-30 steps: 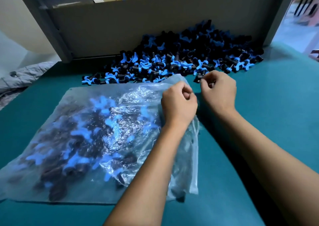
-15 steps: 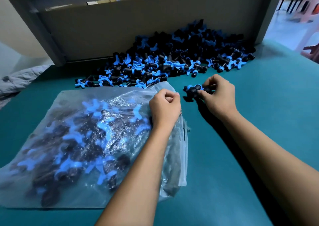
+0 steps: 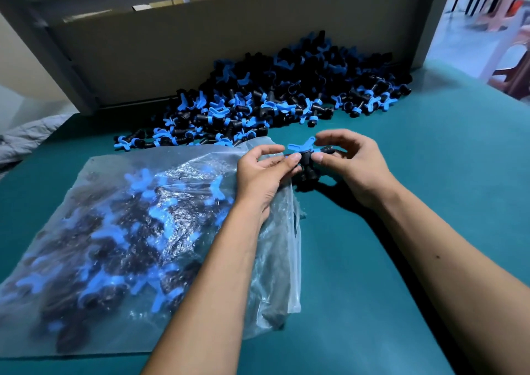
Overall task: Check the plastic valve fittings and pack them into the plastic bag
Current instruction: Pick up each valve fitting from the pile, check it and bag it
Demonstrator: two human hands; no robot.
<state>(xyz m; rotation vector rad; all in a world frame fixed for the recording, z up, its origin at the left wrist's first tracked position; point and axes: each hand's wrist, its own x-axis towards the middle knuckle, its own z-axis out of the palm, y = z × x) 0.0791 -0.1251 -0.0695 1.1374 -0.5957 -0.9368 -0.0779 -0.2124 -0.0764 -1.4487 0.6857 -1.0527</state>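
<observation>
1. The right hand point(image 3: 354, 165) and the left hand point(image 3: 265, 168) both pinched one valve fitting point(image 3: 305, 156) just above the bench point(image 3: 401, 260), beside the mouth of the plastic bag point(image 3: 137, 245)
2. The bag already held many fittings; a big pile point(image 3: 272, 96) was left, so I judged much work remained
3. Half a second earlier only the right hand held this fitting, while the left was a closed fist on the bag

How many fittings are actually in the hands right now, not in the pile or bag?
1, possibly more: a black valve fitting with a blue handle, pinched between the left hand and right hand, beside the plastic bag. A second may be hidden behind it.
</observation>
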